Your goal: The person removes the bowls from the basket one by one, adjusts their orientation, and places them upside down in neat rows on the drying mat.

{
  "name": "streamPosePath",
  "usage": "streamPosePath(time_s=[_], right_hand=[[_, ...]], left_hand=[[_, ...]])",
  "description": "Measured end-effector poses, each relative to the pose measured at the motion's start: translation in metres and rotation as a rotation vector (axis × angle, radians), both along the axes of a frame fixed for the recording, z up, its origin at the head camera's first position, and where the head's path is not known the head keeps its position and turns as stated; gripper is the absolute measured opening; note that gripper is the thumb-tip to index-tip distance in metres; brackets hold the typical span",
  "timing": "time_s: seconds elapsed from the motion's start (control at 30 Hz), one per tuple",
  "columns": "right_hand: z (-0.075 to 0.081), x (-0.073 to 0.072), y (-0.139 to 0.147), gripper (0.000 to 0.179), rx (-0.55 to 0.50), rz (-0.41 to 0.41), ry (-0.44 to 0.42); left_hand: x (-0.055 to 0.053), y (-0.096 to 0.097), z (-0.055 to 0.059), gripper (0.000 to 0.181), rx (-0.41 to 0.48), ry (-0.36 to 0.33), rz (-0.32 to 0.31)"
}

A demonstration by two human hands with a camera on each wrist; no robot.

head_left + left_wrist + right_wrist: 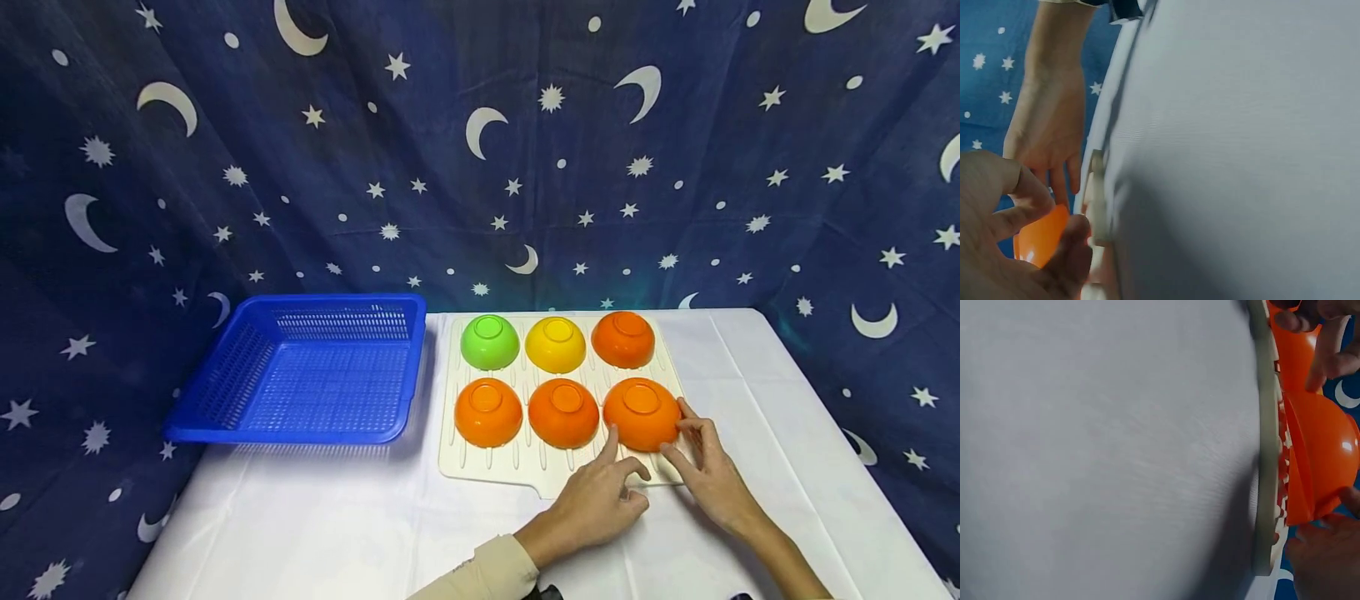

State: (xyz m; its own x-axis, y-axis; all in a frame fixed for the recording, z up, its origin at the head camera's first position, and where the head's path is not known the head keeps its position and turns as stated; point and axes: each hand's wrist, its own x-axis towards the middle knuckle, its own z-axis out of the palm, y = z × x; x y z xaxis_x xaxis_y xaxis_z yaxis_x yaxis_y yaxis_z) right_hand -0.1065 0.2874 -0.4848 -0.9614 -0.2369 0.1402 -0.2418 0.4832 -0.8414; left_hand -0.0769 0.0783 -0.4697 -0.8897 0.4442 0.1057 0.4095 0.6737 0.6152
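Note:
An orange bowl (pixel 642 415) lies upside down at the front right of a white ribbed drying board (pixel 487 468). My right hand (pixel 711 477) holds its right side, thumb near the front rim and fingers farther back. In the right wrist view, the bowl (pixel 1329 447) sits slightly tilted, its near rim off the board. My left hand (pixel 596 498) reaches one extended finger to the bowl's front left edge; its other fingers bend loosely with nothing between them. Left of this bowl are two more upturned orange bowls, the nearer (pixel 564 414) and the farther (pixel 488 413).
Behind, on the board, stand an upturned green bowl (pixel 490 342), a yellow bowl (pixel 556 345) and a darker orange bowl (pixel 623 340). A blue plastic basket (pixel 401 421) sits to the left on the white-covered table (pixel 315 525). A starry dark blue cloth (pixel 435 150) hangs behind.

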Motion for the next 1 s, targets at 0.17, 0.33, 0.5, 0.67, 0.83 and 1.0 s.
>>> streamPosePath(time_s=[0.17, 0.33, 0.5, 0.67, 0.83, 1.0], right_hand=[[-0.003, 0.001, 0.0, 0.051, 0.084, -0.016, -0.044], [-0.005, 0.0, -0.002, 0.066, 0.236, -0.05, -0.017], [-0.005, -0.006, -0.005, 0.082, 0.31, -0.057, -0.048], [-0.006, -0.006, -0.008, 0.083, 0.337, -0.038, -0.054], [-0.006, -0.003, -0.005, 0.082, 0.382, -0.03, -0.034], [-0.003, -0.001, 0.0, 0.087, 0.384, -0.02, -0.036]], left_hand=[[-0.003, 0.002, -0.002, 0.024, -0.009, -0.085, -0.023], [-0.011, 0.002, -0.001, 0.025, 0.009, -0.156, -0.057], [-0.015, 0.002, -0.002, 0.026, 0.004, -0.198, -0.053], [-0.016, -0.001, -0.003, 0.032, -0.064, -0.211, -0.075], [-0.013, -0.016, 0.003, 0.035, -0.078, -0.151, -0.145], [0.007, -0.061, 0.022, 0.033, -0.169, 0.147, -0.314]])
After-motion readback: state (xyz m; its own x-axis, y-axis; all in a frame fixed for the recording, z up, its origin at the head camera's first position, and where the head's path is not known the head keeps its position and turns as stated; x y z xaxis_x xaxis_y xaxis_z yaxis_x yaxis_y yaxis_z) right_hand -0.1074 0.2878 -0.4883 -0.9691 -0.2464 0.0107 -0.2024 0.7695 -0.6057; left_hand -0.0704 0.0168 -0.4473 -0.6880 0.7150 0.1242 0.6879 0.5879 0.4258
